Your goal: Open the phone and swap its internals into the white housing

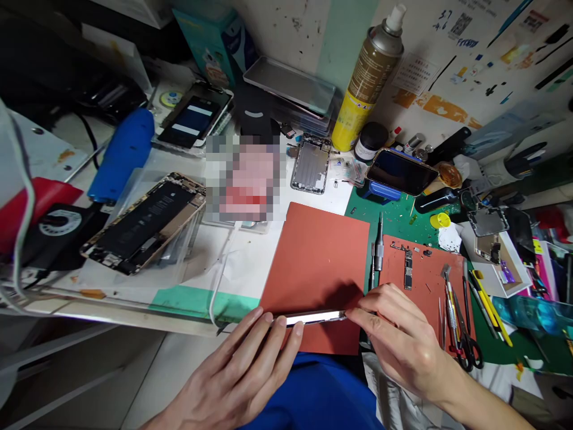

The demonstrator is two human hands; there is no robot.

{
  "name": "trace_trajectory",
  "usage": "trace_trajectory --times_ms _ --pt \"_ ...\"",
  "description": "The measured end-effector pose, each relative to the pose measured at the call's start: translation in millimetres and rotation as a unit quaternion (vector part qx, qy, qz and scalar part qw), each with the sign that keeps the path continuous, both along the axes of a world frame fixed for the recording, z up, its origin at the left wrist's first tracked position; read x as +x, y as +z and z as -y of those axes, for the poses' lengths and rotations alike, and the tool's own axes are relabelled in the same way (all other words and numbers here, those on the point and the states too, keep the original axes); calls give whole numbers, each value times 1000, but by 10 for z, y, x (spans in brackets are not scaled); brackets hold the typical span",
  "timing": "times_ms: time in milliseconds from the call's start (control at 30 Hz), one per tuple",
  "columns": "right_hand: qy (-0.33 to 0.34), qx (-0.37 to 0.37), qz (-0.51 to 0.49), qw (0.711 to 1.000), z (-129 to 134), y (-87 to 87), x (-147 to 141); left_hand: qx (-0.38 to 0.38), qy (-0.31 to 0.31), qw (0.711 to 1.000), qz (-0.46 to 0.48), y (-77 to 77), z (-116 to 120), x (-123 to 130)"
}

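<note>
Past the left hand (250, 364), a blue tool (128, 152) lies near a red one (40, 206). Between the hands, the mat (320, 257) is plain orange-brown. Beyond the right hand (403, 340), the can (367, 77) is yellow and brown.

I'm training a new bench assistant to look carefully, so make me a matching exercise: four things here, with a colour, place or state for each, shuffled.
1. Spray can
2. Scissors
3. Slim piece
4. Opened phone

A. Black finger loops
B. Black battery showing
C. Yellow lower half
D. Between left hand and right hand

Pairs: 1-C, 2-A, 3-D, 4-B
</note>
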State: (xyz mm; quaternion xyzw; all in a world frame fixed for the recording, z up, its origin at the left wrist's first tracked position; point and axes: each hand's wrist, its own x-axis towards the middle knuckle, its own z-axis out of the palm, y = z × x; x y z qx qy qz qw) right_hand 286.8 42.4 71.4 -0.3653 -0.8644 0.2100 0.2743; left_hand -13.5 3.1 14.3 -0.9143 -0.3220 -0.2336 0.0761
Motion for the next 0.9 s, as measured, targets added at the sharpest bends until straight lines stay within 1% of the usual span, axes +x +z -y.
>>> trace_trajectory --times_ms 133,467,667,733,900 --pt "8 14 10 1000 -19 38 -2 2 2 1000 9 -5 9 2" --pt "10 12 43 999 -13 81 13 1 2 1000 5 -21 14 -10" --pt "24 4 67 997 -13 122 9 3 4 1000 -8 -18 18 -12" --pt "24 -13 64 998 -28 130 5 2 2 1000 -14 -18 20 -16" --pt "18 -81 27 996 -77 109 14 7 2 1000 -24 8 14 -22"
